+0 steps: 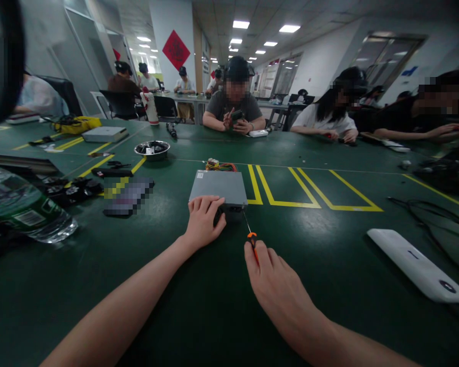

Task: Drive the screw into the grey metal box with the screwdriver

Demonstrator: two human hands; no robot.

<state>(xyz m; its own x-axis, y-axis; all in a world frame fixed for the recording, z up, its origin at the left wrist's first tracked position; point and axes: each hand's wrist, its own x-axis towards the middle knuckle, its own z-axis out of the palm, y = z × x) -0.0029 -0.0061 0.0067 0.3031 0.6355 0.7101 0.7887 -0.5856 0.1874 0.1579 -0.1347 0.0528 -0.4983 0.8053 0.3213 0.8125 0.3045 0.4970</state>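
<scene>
A grey metal computer power supply (219,184) lies flat on the green table, a bundle of coloured wires (222,165) coming out at its far side. My left hand (206,219) grips its near left edge, fingers over the top and thumb down at the front face. In my right hand (275,280) is a screwdriver (252,236) with an orange and black handle. Its thin shaft points up and away at the near right corner of the power supply; whether the tip touches a screw there is too small to tell.
Left of me are a water bottle (34,209), a phone-like blurred item (129,196) and a metal bowl (152,151) of small parts. A white device (416,265) and black cables (432,216) lie at the right. Across the table a person (233,102) handles a dark object.
</scene>
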